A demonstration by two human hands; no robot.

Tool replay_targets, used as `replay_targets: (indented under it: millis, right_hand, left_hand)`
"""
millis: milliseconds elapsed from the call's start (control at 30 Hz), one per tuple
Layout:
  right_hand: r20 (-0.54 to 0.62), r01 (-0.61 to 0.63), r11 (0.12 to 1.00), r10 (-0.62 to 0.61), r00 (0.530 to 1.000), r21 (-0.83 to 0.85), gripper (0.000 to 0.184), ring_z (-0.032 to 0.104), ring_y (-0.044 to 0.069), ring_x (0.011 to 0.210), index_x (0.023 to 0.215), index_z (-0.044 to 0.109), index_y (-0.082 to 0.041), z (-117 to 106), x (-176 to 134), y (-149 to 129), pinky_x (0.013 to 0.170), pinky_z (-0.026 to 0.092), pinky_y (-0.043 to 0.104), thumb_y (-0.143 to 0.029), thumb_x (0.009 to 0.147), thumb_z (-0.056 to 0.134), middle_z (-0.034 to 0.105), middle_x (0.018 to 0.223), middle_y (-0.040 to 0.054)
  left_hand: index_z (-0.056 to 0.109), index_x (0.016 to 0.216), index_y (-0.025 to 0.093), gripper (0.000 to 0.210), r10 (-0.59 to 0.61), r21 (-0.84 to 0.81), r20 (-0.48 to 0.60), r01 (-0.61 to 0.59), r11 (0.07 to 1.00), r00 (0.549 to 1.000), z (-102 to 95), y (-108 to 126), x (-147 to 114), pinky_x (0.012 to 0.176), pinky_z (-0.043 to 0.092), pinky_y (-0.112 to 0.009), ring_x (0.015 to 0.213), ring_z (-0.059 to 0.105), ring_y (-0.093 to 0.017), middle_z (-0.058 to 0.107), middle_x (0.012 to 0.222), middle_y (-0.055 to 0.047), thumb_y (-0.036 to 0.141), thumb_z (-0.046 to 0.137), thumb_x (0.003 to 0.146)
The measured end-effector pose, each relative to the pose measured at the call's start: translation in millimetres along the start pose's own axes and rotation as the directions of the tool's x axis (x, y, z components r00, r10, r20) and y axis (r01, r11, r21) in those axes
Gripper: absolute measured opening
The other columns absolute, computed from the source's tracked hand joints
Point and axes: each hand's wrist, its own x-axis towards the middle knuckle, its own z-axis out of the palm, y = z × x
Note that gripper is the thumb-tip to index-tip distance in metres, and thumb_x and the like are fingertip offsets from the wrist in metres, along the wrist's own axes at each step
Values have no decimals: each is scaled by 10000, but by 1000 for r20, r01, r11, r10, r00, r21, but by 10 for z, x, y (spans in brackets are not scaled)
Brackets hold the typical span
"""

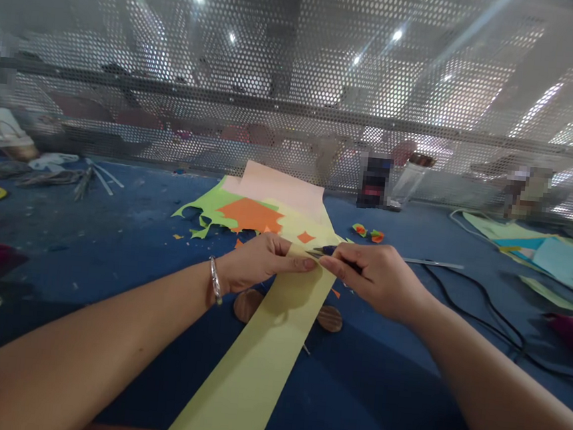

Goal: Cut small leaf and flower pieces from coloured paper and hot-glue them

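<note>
Left fingers point(298, 265) tight on yellow paper strip point(265, 347), right fingers point(353, 253) around dark-handled tool point(328, 250).

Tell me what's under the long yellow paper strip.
Partly under the yellow strip, a left brown piece and right brown piece show at its edges, with a thin pale tip at right. Whether the brown pieces join is hidden.

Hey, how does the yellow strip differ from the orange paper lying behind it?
The yellow strip is long with straight sides; the orange paper is shorter, with jagged edges. The yellow strip is pinched in the left hand; the orange paper lies over a green sheet. Both are plain in colour.
</note>
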Motion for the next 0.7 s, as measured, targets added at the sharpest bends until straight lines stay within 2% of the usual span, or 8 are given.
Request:
replay_targets:
  millis: [333, 500, 700]
  right_hand:
    - [-17, 21, 1000, -21, 1000, -5, 507, 447, 120, 539, 648, 437, -212, 14, -5, 0, 540, 276, 276, -547, 1027, 437, 509, 577, -14]
    - [-10, 16, 1000, -15, 1000, 6, 508, 427, 117, 530, 642, 415, -214, 23, -8, 8, 540, 288, 270, -551, 1021, 450, 503, 565, -19]
    - [9, 9, 1000, -9, 1000, 25, 498, 472, 127, 555, 648, 451, -211, 25, -5, -7, 552, 298, 273, -535, 1026, 434, 530, 582, -8]
  left_hand:
    - [810, 1008, 116, 311, -11, 55, 5, 10, 998, 1000, -6, 5, -18, 846, 543, -322, 948, 730, -251, 791, 1035, -116, 378, 776, 843]
    - [818, 959, 124, 351, -28, 62, 18, 27, 998, 999, -9, 2, 4, 817, 549, -306, 869, 731, -209, 791, 1019, -136, 429, 823, 784]
    - [805, 992, 90, 423, -30, 71, 8, 29, 997, 1000, -3, -1, -4, 815, 546, -317, 858, 722, -207, 782, 1024, -155, 454, 823, 778]
